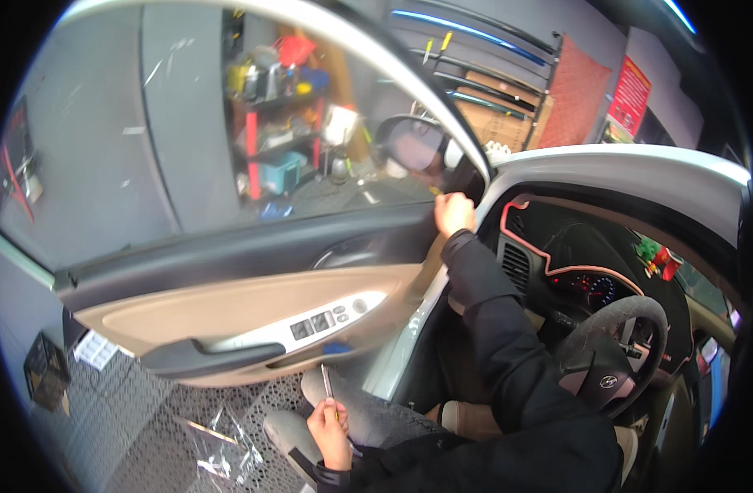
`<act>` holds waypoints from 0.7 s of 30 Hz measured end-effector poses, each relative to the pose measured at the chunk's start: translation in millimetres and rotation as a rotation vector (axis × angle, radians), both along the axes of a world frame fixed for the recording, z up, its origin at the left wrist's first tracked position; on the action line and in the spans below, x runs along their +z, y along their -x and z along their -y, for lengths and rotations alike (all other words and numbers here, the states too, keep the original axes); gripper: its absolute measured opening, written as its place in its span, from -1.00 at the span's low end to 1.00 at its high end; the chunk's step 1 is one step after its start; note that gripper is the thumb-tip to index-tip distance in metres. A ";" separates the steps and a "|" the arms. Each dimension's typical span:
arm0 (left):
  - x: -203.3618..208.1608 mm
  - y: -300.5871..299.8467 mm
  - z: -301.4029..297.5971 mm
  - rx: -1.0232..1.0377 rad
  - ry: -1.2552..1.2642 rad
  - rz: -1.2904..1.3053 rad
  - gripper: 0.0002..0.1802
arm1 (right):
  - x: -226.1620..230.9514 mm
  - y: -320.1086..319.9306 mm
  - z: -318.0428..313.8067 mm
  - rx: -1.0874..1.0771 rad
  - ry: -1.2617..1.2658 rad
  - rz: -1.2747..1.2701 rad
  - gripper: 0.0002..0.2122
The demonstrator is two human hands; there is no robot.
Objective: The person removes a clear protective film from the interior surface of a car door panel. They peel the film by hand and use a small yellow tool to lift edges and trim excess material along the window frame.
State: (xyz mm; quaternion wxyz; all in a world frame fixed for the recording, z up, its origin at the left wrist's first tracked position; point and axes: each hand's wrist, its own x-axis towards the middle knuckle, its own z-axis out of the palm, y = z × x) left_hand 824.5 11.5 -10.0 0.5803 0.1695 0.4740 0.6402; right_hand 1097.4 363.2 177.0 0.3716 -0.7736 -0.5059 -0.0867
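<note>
My left hand [331, 434] is closed around a slim tool [327, 382] with a pale metal shaft pointing up and a partly hidden yellowish handle. It is held low, in front of my knees in grey trousers. Stretched out in a black sleeve, my right arm reaches the front end of the open car door [253, 308]. There my right hand [455, 215] is closed at the lower front corner of the window, by the side mirror [417, 146]. A small yellow bit shows beside its fingers; what they grip is hidden. Beige trim with window switches [319, 323] covers the door's inside.
The steering wheel [614, 361] and lit instrument cluster [594, 287] are to the right. Clear plastic wrapping [224, 452] lies on the perforated floor, near a dark box [46, 374]. Beyond the glass stands a red-and-black shelf [282, 148]; long film rolls [475, 37] hang behind it.
</note>
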 end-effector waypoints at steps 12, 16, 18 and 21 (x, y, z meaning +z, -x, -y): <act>-5.2 0.1 -1.9 -0.003 0.008 0.000 -0.63 | -8.6 -20.8 -13.2 0.336 -0.148 0.416 -0.66; -7.9 -4.8 -1.6 -0.025 0.000 -0.020 -0.65 | -8.1 -29.6 -12.9 0.447 -0.132 0.402 -0.67; -8.0 -5.3 -0.6 -0.040 -0.002 -0.023 -0.65 | -5.3 -31.3 -13.0 0.464 -0.126 0.377 -0.67; -6.7 -1.8 1.2 -0.034 0.018 -0.025 -0.65 | -2.8 -29.3 -11.8 0.325 -0.088 0.368 -0.71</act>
